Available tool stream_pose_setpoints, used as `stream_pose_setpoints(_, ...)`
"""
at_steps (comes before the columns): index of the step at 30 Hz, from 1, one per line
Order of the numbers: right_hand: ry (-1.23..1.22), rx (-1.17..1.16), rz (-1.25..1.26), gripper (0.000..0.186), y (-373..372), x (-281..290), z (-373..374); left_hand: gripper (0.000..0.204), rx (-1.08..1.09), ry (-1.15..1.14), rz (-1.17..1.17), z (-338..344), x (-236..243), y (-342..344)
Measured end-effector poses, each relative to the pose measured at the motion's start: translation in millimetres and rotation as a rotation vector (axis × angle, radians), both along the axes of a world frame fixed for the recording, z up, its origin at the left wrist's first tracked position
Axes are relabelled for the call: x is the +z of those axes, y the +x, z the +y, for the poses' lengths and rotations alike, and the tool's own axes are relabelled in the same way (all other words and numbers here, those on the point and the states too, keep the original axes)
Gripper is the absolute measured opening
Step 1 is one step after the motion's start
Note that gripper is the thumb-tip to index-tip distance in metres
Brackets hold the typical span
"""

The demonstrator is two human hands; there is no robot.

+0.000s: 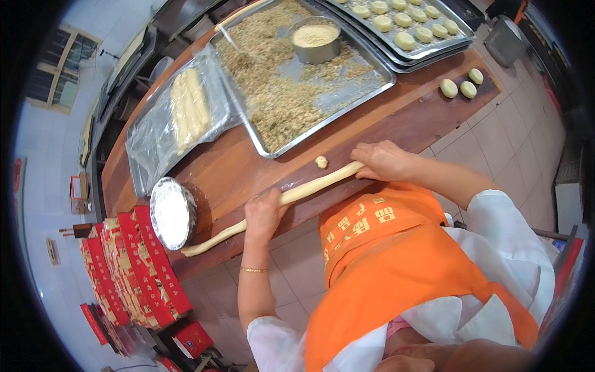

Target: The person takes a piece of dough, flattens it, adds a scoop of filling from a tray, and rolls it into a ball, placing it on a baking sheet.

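Observation:
A long pale dough rope (319,185) lies along the near edge of the wooden table. My left hand (263,214) is closed around it partway along, and a thinner tail runs out to the left, its tip near a bowl of white powder (171,212). At the rope's right end, my right hand (385,160) is closed with its fingers bent over the dough. A small dough lump (321,162) sits just beyond the rope, between my hands, touched by neither.
Beyond stands a metal tray of crumbly filling (282,124) holding a round metal container (317,41). Left of it, dough strips (189,108) lie under plastic. Stacked trays of dough rounds (404,42) are at the back right, near three loose rounds (468,90). Red boxes (142,266) stand at left.

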State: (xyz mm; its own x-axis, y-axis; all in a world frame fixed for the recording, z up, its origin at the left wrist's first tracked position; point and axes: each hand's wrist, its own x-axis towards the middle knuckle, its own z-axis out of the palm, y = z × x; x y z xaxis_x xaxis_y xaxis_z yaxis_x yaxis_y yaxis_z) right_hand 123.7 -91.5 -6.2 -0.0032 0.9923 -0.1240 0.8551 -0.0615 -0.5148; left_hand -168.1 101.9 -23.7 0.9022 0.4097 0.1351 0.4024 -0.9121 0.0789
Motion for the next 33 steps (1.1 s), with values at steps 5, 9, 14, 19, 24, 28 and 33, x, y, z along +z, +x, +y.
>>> stream_pose_setpoints(5,0.291,0.061,0.015,0.062,-0.9,-33.2,-17.5,0.06,0.009,-0.11,0.051,-17.5,21.2,14.2)
stream_pose_setpoints(9,0.284,0.112,-0.149,0.074,27.7,-40.0,-23.2,0.06,0.012,-0.125,-0.042,-52.1,5.1,64.2)
stream_pose_setpoints(14,0.328,0.016,-0.375,0.067,81.3,-38.3,-35.8,0.052,-0.122,-0.181,-0.189,-60.2,-18.1,88.9)
stream_pose_setpoints(19,0.491,-0.176,-0.267,0.056,49.3,-22.0,-18.0,0.049,-0.041,-0.208,-0.251,-73.6,-13.8,97.3)
stream_pose_setpoints(24,0.519,-0.054,0.153,0.031,-4.9,-31.0,42.4,0.042,-0.02,-0.155,-0.253,-79.2,-22.9,98.6)
stream_pose_setpoints(28,0.203,0.099,0.354,0.018,3.6,-31.6,59.0,0.042,-0.011,-0.138,-0.254,-83.7,-29.6,91.8)
stream_pose_setpoints(33,0.296,-0.154,0.063,0.011,32.6,-29.4,31.2,0.05,-0.051,-0.132,-0.382,-93.5,-31.2,106.5)
